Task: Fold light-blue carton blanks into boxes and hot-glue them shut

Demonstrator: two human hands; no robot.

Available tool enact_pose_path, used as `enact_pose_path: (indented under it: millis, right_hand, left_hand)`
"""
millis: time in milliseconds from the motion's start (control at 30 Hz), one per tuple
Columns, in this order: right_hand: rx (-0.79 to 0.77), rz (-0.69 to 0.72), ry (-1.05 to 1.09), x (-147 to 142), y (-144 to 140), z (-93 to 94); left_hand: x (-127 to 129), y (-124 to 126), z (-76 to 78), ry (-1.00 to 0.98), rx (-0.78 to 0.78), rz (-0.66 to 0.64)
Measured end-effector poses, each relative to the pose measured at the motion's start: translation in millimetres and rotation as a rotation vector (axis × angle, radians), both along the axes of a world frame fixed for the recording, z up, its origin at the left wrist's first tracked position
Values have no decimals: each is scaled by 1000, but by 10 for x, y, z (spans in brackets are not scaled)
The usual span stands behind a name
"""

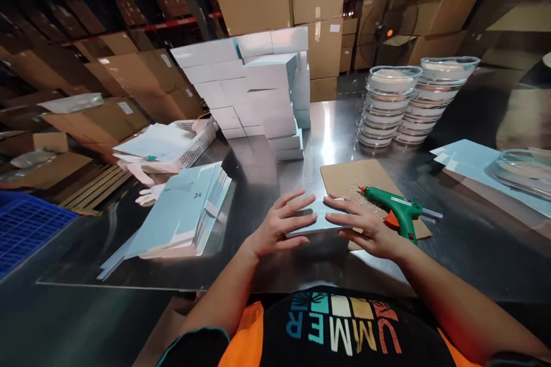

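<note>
A small pale blue box [321,219] lies on the steel table [258,183] right in front of me. My left hand [282,223] lies flat on its left side with the fingers spread. My right hand [365,226] presses on its right side, fingers pointing left. The box rests partly on a brown cardboard sheet [353,178]. A green glue gun [398,209] lies on that sheet, just right of my right hand.
A fanned pile of flat blue box blanks [185,212] lies to the left. Assembled white boxes [258,86] are stacked at the back centre. Two stacks of clear round lidded containers [407,100] stand at right. A white basket [193,140], blue sheets [469,163], cartons behind.
</note>
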State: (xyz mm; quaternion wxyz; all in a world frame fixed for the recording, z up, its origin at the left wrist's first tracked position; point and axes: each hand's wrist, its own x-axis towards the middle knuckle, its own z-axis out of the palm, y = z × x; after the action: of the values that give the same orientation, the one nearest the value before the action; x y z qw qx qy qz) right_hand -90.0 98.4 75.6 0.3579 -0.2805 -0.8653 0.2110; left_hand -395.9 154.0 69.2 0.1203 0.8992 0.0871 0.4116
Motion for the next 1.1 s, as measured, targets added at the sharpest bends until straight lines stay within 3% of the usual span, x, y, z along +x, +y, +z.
enact_pose_path:
  millis: [133, 367, 533, 900, 1100]
  right_hand:
    - [-41, 8, 5, 5, -14, 0]
    - [-129, -74, 168, 10, -57, -125]
    - [-80, -23, 146, 23, -55, -192]
    - [-9, -36, 82, -12, -133, -134]
    - [0, -33, 68, 1, -143, -133]
  left_hand:
    - [-3, -41, 75, 83, 18, -69]
    - [13, -90, 33, 54, 25, -46]
    - [10, -121, 28, 50, 36, -30]
    - [63, -168, -82, -64, 27, 25]
    - [74, -186, -107, -91, -9, -6]
